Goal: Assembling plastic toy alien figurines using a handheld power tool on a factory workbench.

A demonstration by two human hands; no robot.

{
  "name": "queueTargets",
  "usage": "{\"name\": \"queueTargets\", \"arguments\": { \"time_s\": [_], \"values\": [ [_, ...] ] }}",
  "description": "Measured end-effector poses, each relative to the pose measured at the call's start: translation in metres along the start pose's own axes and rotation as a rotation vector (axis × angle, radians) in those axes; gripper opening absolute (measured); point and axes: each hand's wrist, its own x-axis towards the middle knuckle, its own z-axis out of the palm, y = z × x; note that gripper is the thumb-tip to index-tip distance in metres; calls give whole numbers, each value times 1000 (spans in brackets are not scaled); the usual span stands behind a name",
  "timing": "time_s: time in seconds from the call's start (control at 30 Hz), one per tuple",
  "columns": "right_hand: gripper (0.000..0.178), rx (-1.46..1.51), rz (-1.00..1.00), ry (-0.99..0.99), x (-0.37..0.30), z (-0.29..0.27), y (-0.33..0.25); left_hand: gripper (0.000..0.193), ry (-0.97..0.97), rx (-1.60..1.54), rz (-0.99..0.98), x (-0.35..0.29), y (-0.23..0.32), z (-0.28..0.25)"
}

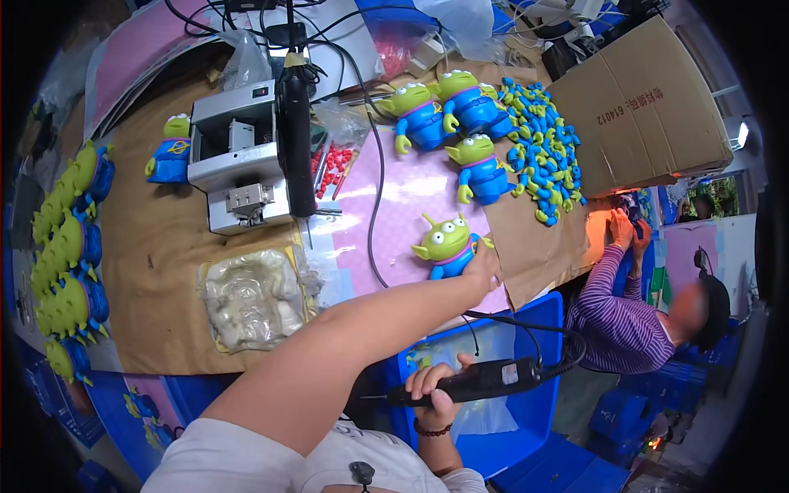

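**Hand on a green toy figure, black power tool in the other**

The person's left hand [483, 267] reaches across the pink mat [394, 205] and grasps a green 3-eyed toy figure [445, 244] in a blue suit by its lower side, fingers wrapped on the body. The figure stands upright near the mat's right edge. The right hand [436, 393] is below the mat, over a blue bin [526, 411], clenched around a black corded handheld tool [477, 380] held level.

The figure looks like light, smooth, hollow plastic, likely a little slippery; its thin antennae and arms seem the weak parts, so the round body is the safer place to hold.

Above the mat stand 3 more such figures [460, 115] beside a heap of small blue and green parts [542, 148] and a cardboard box [649, 107]. Left of the mat sits a grey metal machine [238, 156]; a black cable [376, 214] crosses the mat close to the held figure. Another person in a striped sleeve [612, 320] works right of the mat.
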Motion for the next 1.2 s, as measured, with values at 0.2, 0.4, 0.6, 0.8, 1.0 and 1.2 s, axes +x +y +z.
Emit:
{"name": "queueTargets", "arguments": {
  "time_s": [0.2,0.4,0.6,0.8,1.0,1.2],
  "values": [
    [75,-44,-44,-137,-3,1,-6,28,600,-172,-38,-65,-40,-10],
    [75,-85,-95,-193,26,19,-9,62,1347,-460,-335,-248,-54,-77],
    [76,-173,-274,-454,97,91,8,84,1299,-311,-747,-377,-18,45],
    [67,-276,-535,-709,172,189,48,66,1049,-176,-769,-457,34,87],
    [63,-297,-307,-705,204,256,112,50,737,-250,-918,-490,60,69],
    [57,-476,-131,-522,220,286,148,61,663,-175,-873,-464,47,41]
  ]
}}
